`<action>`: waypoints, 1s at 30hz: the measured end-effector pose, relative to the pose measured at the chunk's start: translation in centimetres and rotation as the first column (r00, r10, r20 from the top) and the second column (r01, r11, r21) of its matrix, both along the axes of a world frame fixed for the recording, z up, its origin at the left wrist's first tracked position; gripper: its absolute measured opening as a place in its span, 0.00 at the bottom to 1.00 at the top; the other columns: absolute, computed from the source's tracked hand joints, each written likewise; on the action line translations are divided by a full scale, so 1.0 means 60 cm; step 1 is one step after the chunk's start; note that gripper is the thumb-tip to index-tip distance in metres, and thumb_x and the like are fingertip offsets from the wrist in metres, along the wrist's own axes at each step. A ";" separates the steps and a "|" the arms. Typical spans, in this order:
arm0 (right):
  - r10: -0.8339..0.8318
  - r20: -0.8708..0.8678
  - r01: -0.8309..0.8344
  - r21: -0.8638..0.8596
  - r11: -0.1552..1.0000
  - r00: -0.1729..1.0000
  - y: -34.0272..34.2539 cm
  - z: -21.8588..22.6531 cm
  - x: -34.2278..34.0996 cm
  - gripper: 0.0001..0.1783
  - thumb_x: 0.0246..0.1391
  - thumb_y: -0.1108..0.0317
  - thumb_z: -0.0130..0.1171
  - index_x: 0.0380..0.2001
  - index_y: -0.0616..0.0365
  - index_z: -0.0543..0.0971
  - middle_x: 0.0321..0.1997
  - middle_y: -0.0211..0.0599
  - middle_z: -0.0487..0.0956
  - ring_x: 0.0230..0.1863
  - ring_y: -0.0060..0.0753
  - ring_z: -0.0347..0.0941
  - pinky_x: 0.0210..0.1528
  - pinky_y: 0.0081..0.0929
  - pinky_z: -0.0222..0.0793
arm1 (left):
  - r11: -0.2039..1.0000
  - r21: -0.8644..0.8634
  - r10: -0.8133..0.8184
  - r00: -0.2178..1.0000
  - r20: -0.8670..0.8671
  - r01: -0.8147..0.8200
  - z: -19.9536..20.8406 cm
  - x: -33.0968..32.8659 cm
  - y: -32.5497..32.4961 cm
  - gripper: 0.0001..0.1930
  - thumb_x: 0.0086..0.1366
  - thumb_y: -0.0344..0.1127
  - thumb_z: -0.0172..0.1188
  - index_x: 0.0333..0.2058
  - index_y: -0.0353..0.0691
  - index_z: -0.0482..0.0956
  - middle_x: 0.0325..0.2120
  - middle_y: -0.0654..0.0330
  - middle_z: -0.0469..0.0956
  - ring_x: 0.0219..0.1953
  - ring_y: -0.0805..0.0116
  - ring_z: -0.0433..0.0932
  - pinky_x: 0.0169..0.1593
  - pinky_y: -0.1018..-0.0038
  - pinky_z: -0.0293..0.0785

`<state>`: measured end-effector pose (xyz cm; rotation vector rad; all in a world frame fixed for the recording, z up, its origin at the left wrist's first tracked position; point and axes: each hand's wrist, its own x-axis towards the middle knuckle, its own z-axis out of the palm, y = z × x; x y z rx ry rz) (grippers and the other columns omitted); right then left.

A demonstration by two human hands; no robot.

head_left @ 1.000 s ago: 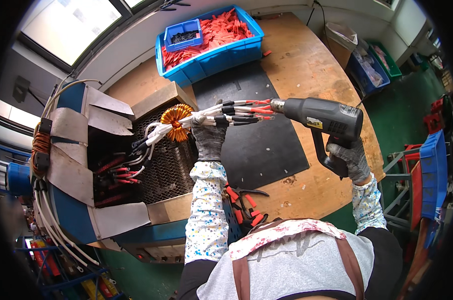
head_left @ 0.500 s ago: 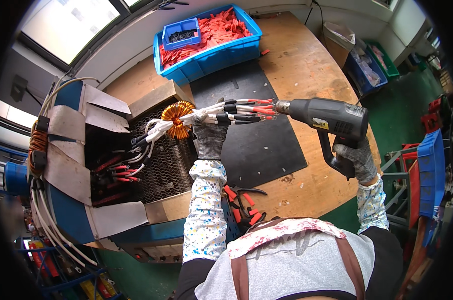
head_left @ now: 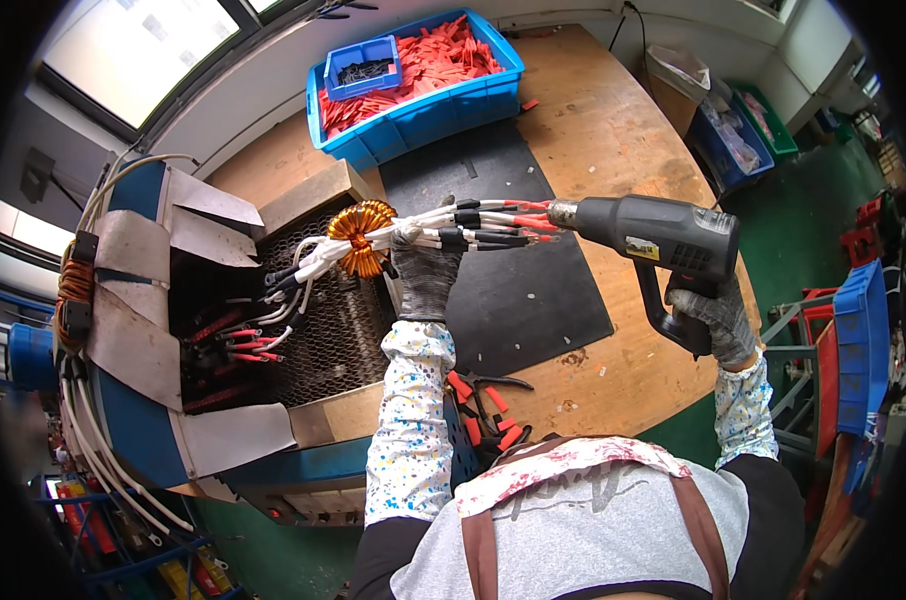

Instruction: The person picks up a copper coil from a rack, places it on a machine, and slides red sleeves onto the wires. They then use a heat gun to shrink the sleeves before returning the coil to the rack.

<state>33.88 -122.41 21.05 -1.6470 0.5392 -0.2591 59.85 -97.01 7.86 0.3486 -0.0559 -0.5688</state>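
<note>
In a grey glove, my left hand [head_left: 425,268] is closed around a bundle of white cables [head_left: 435,222]. A copper-wound ring coil [head_left: 357,238] sits on the bundle just left of that hand. Black and red sleeves [head_left: 533,212] cover the cable ends, which point right. My right hand [head_left: 715,315], also gloved, grips the handle of a black heat gun [head_left: 663,232]. Its metal nozzle is right at the red cable tips, so I cannot tell whether they touch. Below the coil lies the wire-mesh bed [head_left: 328,330] of a blue machine with metal flaps.
A blue bin [head_left: 413,130] of red sleeves, with a smaller blue tray [head_left: 363,70] inside, stands at the back of the wooden table [head_left: 613,110]. Under the cables lies a black mat [head_left: 523,300]. Pliers [head_left: 498,382] and red pieces lie near my left forearm. More cables lie inside the machine.
My left hand, with the cables and coil, has shifted very slightly to the right. The heat gun has barely moved.
</note>
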 end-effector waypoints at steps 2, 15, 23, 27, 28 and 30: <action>0.003 -0.007 -0.003 0.020 1.000 1.000 0.001 0.001 0.003 0.19 0.38 0.70 0.67 0.37 0.59 0.75 0.27 0.30 0.75 0.26 0.23 0.72 0.29 0.22 0.69 | 1.000 -0.015 -0.019 1.000 -0.007 0.019 -0.013 0.006 -0.001 0.38 0.47 0.41 0.58 0.53 0.20 0.58 0.47 0.38 0.68 0.44 0.54 0.75 0.46 0.64 0.77; -0.020 0.143 0.049 -0.202 0.978 0.989 -0.063 -0.101 0.028 0.17 0.41 0.74 0.65 0.38 0.61 0.77 0.31 0.32 0.78 0.29 0.23 0.73 0.33 0.22 0.70 | 0.996 -0.074 -0.058 0.997 -0.048 0.054 -0.048 0.009 -0.022 0.36 0.50 0.43 0.59 0.52 0.24 0.59 0.47 0.39 0.68 0.45 0.54 0.74 0.48 0.60 0.75; -0.236 -0.267 -0.195 -0.937 0.288 0.934 -0.147 -0.329 0.105 0.22 0.41 0.64 0.61 0.43 0.51 0.73 0.37 0.44 0.76 0.38 0.49 0.74 0.41 0.40 0.70 | 1.000 -0.006 -0.023 0.997 -0.078 0.023 -0.064 -0.009 -0.024 0.32 0.48 0.43 0.61 0.45 0.22 0.66 0.40 0.42 0.73 0.40 0.52 0.77 0.44 0.60 0.78; -0.247 -0.230 -0.168 -0.954 0.248 0.941 -0.169 -0.396 0.105 0.23 0.41 0.66 0.61 0.44 0.53 0.73 0.42 0.45 0.76 0.45 0.47 0.72 0.46 0.38 0.68 | 1.000 -0.002 -0.003 0.995 -0.096 0.003 -0.062 -0.015 -0.034 0.32 0.48 0.42 0.60 0.46 0.20 0.65 0.38 0.44 0.73 0.40 0.54 0.76 0.48 0.61 0.74; -0.169 -0.304 -0.233 -0.910 0.343 0.938 -0.161 -0.390 0.118 0.24 0.39 0.68 0.62 0.45 0.54 0.72 0.42 0.44 0.76 0.45 0.47 0.72 0.47 0.37 0.67 | 1.000 0.001 -0.020 0.994 -0.103 0.020 -0.070 -0.013 -0.030 0.32 0.49 0.42 0.60 0.46 0.21 0.66 0.38 0.44 0.74 0.40 0.54 0.76 0.48 0.61 0.74; -0.090 -0.395 -0.278 -0.773 0.571 0.914 -0.175 -0.395 0.137 0.33 0.31 0.71 0.66 0.48 0.58 0.69 0.45 0.42 0.75 0.47 0.42 0.72 0.50 0.33 0.67 | 0.998 -0.024 -0.061 0.992 -0.109 0.059 -0.082 -0.009 -0.037 0.30 0.49 0.42 0.60 0.45 0.22 0.67 0.38 0.44 0.74 0.40 0.55 0.76 0.48 0.60 0.75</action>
